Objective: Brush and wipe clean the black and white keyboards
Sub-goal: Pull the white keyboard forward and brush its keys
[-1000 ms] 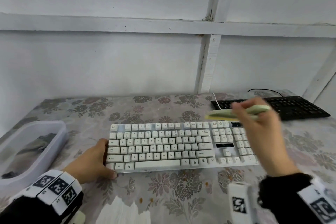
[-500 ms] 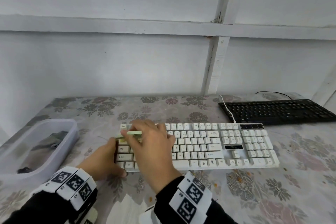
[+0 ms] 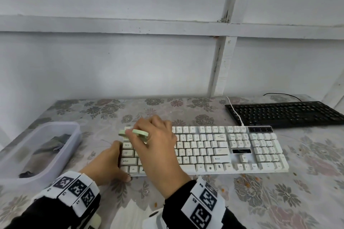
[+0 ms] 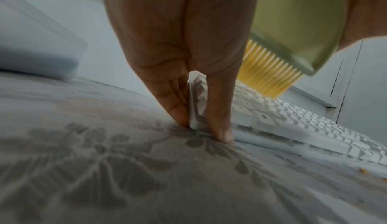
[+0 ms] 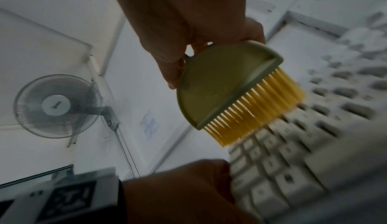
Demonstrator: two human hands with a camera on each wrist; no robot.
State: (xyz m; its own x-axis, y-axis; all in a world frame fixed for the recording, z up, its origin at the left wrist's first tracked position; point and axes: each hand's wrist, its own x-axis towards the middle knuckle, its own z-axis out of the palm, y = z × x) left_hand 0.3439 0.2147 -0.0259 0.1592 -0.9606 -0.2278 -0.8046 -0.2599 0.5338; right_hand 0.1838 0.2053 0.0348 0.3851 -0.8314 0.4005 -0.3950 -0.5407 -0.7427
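even soft daylight; wrist views dim, blurred.

A plain, home-like room: floral-clothed table (image 3: 186, 201) against white panelled wall (image 3: 130, 70), wall-mounted fan (image 5: 56, 105).

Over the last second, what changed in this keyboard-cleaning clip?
The right hand carried the green brush leftward, from over the white keyboard's right end to its left end, where the yellow bristles now sit over the upper key rows. Nothing was picked up or released. The left hand still holds the keyboard's front left corner; the black keyboard and plastic tub stayed put.
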